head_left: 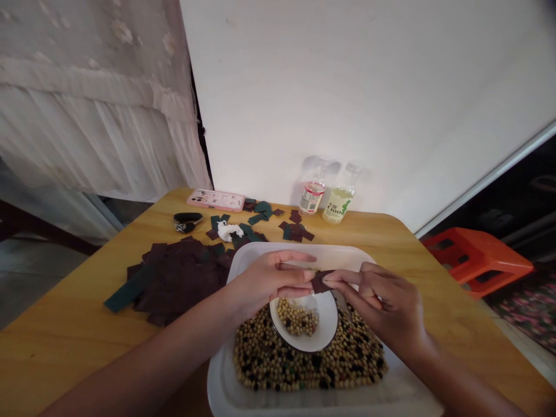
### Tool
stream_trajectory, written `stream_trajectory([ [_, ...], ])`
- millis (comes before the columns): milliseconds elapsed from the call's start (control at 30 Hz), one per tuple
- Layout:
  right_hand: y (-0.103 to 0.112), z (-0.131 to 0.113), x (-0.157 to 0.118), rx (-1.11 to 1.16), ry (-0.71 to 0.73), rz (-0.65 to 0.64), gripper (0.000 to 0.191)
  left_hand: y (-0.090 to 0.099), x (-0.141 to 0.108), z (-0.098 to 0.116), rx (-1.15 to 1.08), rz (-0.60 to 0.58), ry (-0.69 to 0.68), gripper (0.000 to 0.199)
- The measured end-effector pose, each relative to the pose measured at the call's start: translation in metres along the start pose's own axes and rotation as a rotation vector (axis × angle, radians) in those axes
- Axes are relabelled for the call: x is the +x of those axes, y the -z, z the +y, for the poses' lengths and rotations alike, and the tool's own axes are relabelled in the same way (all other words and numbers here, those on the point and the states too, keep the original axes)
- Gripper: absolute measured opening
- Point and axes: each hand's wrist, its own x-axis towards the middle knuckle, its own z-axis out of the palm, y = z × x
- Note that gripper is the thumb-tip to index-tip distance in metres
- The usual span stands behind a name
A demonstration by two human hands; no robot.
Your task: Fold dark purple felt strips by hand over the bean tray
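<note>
White tray on wooden table (orange stool beyond), both hands pinching a dark square.

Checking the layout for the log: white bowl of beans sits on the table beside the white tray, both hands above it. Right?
Not quite: the white bowl isn't beside the tray. It sits inside the white tray, resting on the mixed beans, as the head view shows. The left hand and right hand are above it, as you said.
</note>
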Motion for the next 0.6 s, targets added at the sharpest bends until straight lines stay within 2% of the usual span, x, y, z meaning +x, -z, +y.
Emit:
stream_trajectory([
  [167, -0.0001, -0.0004, 0.001, 0.02, 0.006, -0.005, 0.044, 0.0011, -0.0004, -0.0002, 0.012, -0.039, 0.046, 0.035],
  [367, -0.0006, 0.0009, 0.0009, 0.045, -0.026, 0.014, 0.045, -0.0005, -0.0005, 0.0025, 0.003, -0.006, 0.006, 0.031],
  [600, 0.0004, 0.0, 0.0016, 0.046, -0.02, 0.031, 0.046, 0.0021, 0.0007, 0.0003, 0.013, -0.053, 0.034, 0.03],
])
